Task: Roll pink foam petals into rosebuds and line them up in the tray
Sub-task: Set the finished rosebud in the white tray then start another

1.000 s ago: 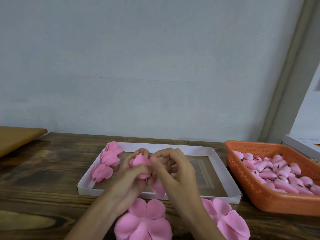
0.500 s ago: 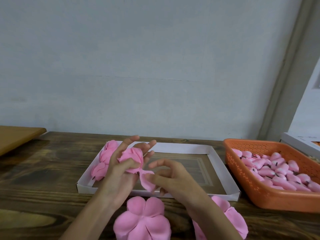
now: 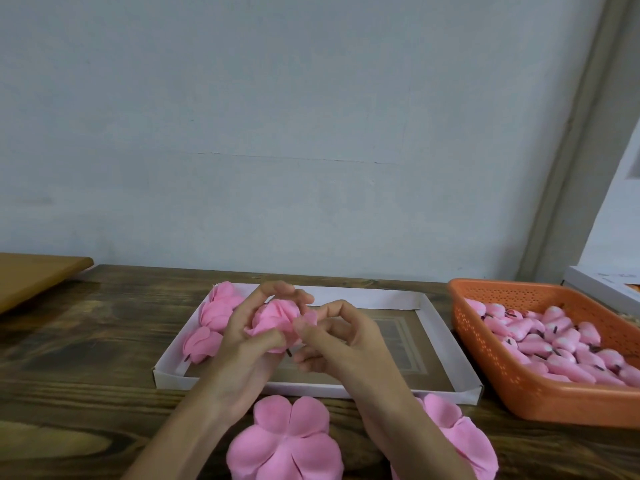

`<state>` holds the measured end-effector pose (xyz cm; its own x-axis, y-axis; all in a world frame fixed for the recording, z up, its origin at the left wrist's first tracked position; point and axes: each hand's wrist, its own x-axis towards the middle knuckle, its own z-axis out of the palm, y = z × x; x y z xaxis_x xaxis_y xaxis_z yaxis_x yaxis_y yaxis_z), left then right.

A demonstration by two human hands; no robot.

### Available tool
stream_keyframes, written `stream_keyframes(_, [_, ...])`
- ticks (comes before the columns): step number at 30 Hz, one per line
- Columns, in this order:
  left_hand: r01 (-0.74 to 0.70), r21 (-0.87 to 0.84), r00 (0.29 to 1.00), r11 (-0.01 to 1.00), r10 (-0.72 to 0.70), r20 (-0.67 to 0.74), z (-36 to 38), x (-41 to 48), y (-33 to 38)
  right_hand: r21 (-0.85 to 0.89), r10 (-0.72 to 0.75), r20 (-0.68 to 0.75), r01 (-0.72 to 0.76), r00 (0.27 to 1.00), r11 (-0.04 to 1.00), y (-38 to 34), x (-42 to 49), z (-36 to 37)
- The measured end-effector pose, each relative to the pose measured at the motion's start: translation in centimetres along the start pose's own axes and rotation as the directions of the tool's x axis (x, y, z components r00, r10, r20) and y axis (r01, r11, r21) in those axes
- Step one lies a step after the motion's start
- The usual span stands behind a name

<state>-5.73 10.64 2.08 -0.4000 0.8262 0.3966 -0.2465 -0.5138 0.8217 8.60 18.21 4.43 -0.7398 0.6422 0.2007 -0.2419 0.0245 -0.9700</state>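
My left hand [image 3: 242, 344] grips a half-rolled pink foam rosebud [image 3: 275, 320] above the white cardboard tray [image 3: 446, 344]. My right hand [image 3: 341, 344] pinches a loose petal of the same bud [image 3: 309, 319] between thumb and forefinger and holds it against the bud's right side. A short dark stem shows under the bud. Finished rosebuds [image 3: 216, 306] lie in a column along the tray's left wall, the nearest one [image 3: 201, 342] close to my left wrist. The rest of the tray floor is partly hidden by my hands.
Two flat pink petal blanks lie on the dark wooden table in front of the tray, one at centre [image 3: 285, 441] and one at right [image 3: 457, 434]. An orange plastic basket [image 3: 467, 327] with several small pink bud cores stands at the right. A light wooden board [image 3: 31, 278] sits far left.
The hanging petal that my right hand held low has been brought up against the bud's right side. My left fingers have curled round the bud, and both hands sit closer together.
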Motion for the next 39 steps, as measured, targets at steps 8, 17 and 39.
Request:
stream_keyframes(8, [0.026,-0.007,0.998,1.0,-0.026,0.051,-0.1,-0.2,-0.2,0.032,0.006,0.012,-0.006,1.0,0.999,-0.3,-0.3,0.4])
stream_keyframes(17, [-0.033,-0.02,0.999,0.999,0.033,0.004,-0.1,0.1,-0.2,-0.031,-0.119,-0.041,0.117,0.992,0.993,0.1,0.1,0.1])
stream_keyframes(39, [0.108,0.002,0.985,0.994,-0.107,0.132,0.3,-0.5,-0.1,-0.266,-0.162,0.034,0.165,0.986,0.95,0.6,0.6,-1.2])
